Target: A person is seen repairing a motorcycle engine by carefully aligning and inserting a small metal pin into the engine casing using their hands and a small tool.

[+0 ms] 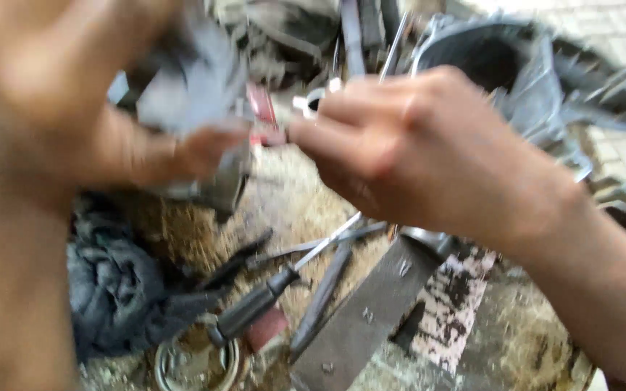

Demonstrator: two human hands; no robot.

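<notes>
Head view is the only one I have, and it is badly smeared by motion, so I read it with care. My left hand point(52, 108) fills the upper left of the frame, its fingers closed around a crumpled grey piece point(193, 72) that may be cloth or thin sheet; I cannot tell which through the blur. My right hand point(429, 159) comes in from the lower right and sits at centre frame, thumb and fingertips pinched narrow on a small red and white part point(273, 119). The two hands meet just left of top centre, touching or very near each other at that part.

Below them, on the gritty ground point(291, 203), lies a screwdriver with a black handle point(255, 304), its shaft running up toward centre. A dark slim tool point(320, 297) lies just beside it, and another thin one point(244, 261) to its left. A dark rag point(117, 289) is bunched at lower left, a round rusty tin point(197, 362) sits at the bottom edge, and a flat grey bar point(371, 311) slants across lower centre. A large grey metal housing point(530, 65) stands at upper right.

As for risk, I judge the pinch on the small part to be light, and both hands are moving fast; a slip would drop it into the clutter and grit below, where it would be hard to find. The housing's sharp-looking edges sit close behind my right knuckles.
</notes>
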